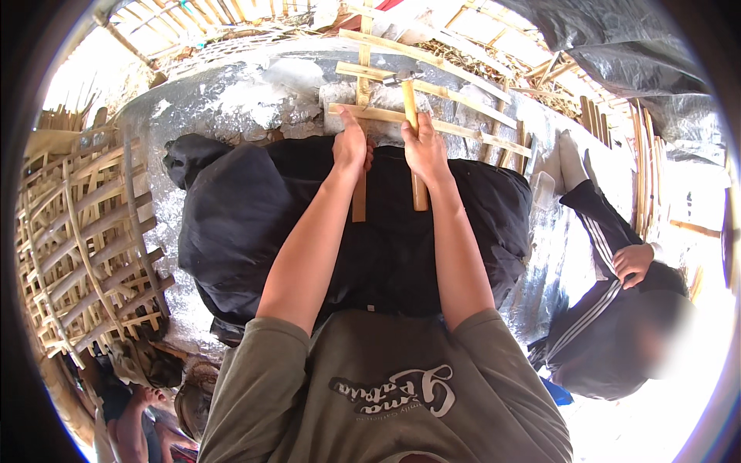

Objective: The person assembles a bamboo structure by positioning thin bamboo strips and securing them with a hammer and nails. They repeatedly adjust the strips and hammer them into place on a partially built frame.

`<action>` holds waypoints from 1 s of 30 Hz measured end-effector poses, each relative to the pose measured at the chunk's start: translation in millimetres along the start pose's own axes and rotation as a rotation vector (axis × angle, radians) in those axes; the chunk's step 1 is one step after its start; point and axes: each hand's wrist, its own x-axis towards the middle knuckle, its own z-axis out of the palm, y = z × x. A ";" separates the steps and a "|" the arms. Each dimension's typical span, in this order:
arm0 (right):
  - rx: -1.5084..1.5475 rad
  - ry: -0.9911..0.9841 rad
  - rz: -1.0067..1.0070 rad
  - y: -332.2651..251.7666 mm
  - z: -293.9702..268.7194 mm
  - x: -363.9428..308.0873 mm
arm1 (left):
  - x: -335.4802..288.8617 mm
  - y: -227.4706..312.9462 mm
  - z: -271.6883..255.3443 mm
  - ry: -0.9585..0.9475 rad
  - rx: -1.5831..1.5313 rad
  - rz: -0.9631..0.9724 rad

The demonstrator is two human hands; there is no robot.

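In front of me is a frame of pale wooden slats [455, 96], with several long crosspieces fixed over upright slats. My left hand [351, 145] is closed around the lower part of its left upright slat [359, 202], just under the lowest crosspiece. My right hand [426, 150] grips a hammer [410, 100] by its yellowish wooden handle. The hammer's metal head points away from me and overlaps the middle crosspiece in view; whether it touches the wood I cannot tell. Part of each hand's grip is hidden behind the hand itself.
Black cloth [239, 208] covers my lap and legs. A woven bamboo lattice panel [85, 239] stands at the left. Close on the right sits another person [610, 309] in dark striped clothing. Part of someone else [139, 417] shows at the lower left. Grey plastic sheeting [633, 46] hangs at upper right.
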 end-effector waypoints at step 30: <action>0.080 0.096 -0.136 6.0 12.9 8.0 | -43.7 -36.9 11.7 0.450 1.441 1.059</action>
